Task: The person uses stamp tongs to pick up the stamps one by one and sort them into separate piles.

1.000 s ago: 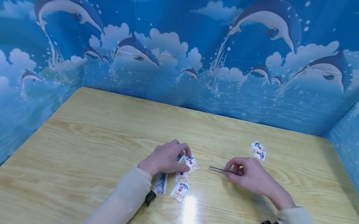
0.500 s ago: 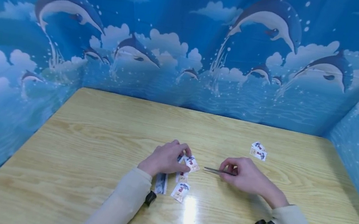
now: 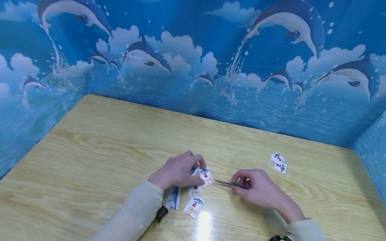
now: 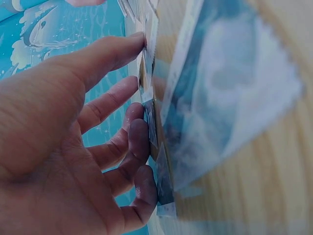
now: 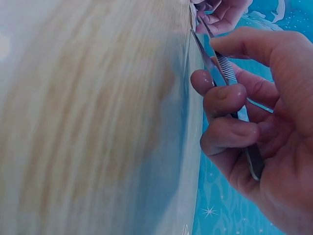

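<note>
In the head view, my left hand (image 3: 178,170) rests over several small picture stamps near the middle of the table. Its thumb and fingertips press on a stamp (image 3: 206,177) with a red-and-blue figure. The left wrist view has the bent fingers against the stamps and a bluish stamp (image 4: 230,93) with a toothed edge close by. My right hand (image 3: 260,187) pinches metal tweezers (image 5: 226,68) between thumb and fingers, their tips slightly apart. Those tips reach the right edge of the pressed stamp. Below lie another figure stamp (image 3: 194,206) and a grey-blue stamp (image 3: 173,197).
Two overlapping figure stamps (image 3: 277,165) lie farther back on the right of the wooden table (image 3: 117,133). A blue dolphin-print cloth (image 3: 189,51) rises along the back and both sides. A bright glare streak crosses the table's front middle.
My right hand has moved left with the tweezers, bringing their tips from a gap right up to the pressed stamp. My left hand and the stamps have stayed put.
</note>
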{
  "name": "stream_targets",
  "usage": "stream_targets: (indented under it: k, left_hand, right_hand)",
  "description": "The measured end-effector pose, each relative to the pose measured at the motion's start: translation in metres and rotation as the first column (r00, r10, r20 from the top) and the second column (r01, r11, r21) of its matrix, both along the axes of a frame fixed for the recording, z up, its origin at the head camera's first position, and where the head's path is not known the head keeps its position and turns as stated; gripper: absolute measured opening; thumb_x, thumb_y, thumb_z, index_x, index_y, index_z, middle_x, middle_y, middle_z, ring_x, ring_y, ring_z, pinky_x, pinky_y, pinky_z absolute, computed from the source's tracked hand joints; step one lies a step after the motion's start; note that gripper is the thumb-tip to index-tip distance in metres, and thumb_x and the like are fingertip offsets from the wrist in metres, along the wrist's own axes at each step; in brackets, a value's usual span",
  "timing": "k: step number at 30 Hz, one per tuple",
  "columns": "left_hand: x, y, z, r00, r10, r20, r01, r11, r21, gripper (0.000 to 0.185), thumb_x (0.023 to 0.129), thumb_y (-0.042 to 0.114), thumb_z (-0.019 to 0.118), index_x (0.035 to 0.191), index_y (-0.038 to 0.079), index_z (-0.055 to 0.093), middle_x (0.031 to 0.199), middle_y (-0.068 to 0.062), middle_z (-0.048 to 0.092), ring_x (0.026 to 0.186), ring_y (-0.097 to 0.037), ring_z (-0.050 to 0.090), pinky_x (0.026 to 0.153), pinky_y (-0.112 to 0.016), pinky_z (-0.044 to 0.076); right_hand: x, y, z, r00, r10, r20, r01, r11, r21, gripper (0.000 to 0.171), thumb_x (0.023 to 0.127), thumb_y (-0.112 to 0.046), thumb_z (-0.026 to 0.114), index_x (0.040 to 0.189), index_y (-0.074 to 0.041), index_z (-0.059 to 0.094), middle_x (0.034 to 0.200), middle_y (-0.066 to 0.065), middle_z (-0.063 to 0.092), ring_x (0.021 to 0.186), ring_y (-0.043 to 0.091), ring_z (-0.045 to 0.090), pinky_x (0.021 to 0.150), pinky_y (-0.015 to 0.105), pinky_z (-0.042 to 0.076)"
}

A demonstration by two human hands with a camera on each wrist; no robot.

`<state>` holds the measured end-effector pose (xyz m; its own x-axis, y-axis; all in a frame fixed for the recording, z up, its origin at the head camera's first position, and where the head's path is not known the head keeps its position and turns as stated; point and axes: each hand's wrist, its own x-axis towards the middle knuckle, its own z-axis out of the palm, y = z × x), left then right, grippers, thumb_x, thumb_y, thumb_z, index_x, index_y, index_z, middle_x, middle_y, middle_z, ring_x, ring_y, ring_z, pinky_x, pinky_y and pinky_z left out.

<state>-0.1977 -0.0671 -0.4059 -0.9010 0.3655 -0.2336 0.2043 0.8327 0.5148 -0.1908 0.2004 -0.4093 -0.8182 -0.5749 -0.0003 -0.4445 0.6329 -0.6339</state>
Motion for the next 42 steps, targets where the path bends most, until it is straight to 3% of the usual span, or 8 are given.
stream_targets:
  k: [10,30,42]
  left_hand:
    - [-0.0005,0.0012,-0.0012,1.000,0.007,-0.004,-0.007,1.000,-0.012,0.035,0.088,0.041,0.079,0.118,0.027,0.065,0.117,-0.002,0.060,0.102,-0.021,0.057,0.096,-0.050,0.045]
    - [-0.0009,0.0013,-0.0017,1.000,0.013,-0.008,-0.013,1.000,-0.017,0.037,0.088,0.041,0.079,0.119,0.027,0.065,0.117,-0.002,0.060,0.103,-0.021,0.056,0.097,-0.049,0.045]
    - [0.0026,0.0010,0.0037,1.000,0.002,-0.017,-0.002,1.000,-0.024,0.039,0.088,0.040,0.079,0.122,0.025,0.067,0.118,-0.002,0.062,0.100,-0.018,0.058,0.091,-0.042,0.049]
  right_hand:
    - [-0.0014,-0.0038,-0.0009,0.999,0.007,0.037,-0.007,1.000,-0.003,0.004,0.091,-0.015,0.074,0.095,-0.016,0.073,0.070,-0.006,0.059,0.059,0.004,0.047,0.056,0.023,0.041]
    - [-0.0054,-0.0069,-0.0054,1.000,0.008,0.030,-0.008,1.000,-0.012,0.006,0.090,-0.010,0.073,0.094,-0.015,0.072,0.068,-0.006,0.056,0.057,0.004,0.044,0.055,0.022,0.039]
    - [0.0001,-0.0053,-0.0002,1.000,-0.011,0.025,0.012,1.000,-0.024,0.006,0.091,-0.010,0.073,0.093,-0.016,0.073,0.065,-0.007,0.052,0.055,0.003,0.042,0.054,0.022,0.037]
